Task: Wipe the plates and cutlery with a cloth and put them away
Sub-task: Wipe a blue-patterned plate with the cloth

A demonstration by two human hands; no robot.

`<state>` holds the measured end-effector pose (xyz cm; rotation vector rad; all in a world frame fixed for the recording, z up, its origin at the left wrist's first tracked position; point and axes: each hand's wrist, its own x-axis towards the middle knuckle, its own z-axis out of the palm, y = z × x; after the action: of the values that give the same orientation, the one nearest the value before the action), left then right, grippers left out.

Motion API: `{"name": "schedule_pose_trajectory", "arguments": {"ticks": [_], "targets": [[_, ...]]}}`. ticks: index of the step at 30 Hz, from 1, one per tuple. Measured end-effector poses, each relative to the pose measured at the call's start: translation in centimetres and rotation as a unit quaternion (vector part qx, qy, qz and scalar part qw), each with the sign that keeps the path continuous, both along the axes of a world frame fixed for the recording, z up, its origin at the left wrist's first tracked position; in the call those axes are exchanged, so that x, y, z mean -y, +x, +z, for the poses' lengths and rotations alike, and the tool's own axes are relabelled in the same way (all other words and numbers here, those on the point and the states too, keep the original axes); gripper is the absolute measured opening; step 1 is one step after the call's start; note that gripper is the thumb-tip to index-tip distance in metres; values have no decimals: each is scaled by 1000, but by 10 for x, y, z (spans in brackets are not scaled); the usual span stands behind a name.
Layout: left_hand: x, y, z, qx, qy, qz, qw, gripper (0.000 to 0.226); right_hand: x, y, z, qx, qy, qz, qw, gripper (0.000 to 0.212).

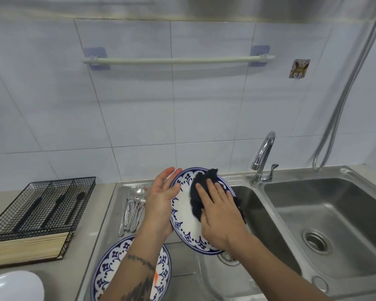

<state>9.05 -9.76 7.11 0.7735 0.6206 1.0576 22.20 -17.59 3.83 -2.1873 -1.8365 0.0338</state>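
Note:
My left hand (161, 200) holds a white plate with a blue patterned rim (182, 216) tilted above the left sink basin, thumb over its left edge and fingers behind it. My right hand (217, 216) presses a dark cloth (202, 187) flat against the plate's face, fingers straight. A second blue-rimmed plate (109, 270) lies on the steel drainboard below my left forearm. Several forks and spoons (132, 207) lie in a bunch on the drainboard to the left of the held plate.
A black wire cutlery tray (52, 192) with dark-handled utensils stands on the counter at left, on a bamboo mat (28, 246). A white dish (13, 285) shows at bottom left. The faucet (263, 157) and double sink (326, 218) lie right; a towel rail (178, 60) hangs on the wall.

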Motion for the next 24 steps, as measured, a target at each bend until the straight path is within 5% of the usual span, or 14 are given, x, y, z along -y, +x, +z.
{"name": "schedule_pose_trajectory", "arguments": {"ticks": [4,10,17,24], "targets": [[4,7,2,-20,4,30,999,43,8,6,0,-59,-19,15,998,66],[3,9,2,-26,-12,78,997,40,17,4,3,-126,15,197,972,72],[3,1,3,-41,-9,110,993,41,1,23,-6,-104,-10,100,989,67],[1,-29,-3,-24,-26,114,993,40,-6,-19,-8,-95,38,173,980,61]]}}
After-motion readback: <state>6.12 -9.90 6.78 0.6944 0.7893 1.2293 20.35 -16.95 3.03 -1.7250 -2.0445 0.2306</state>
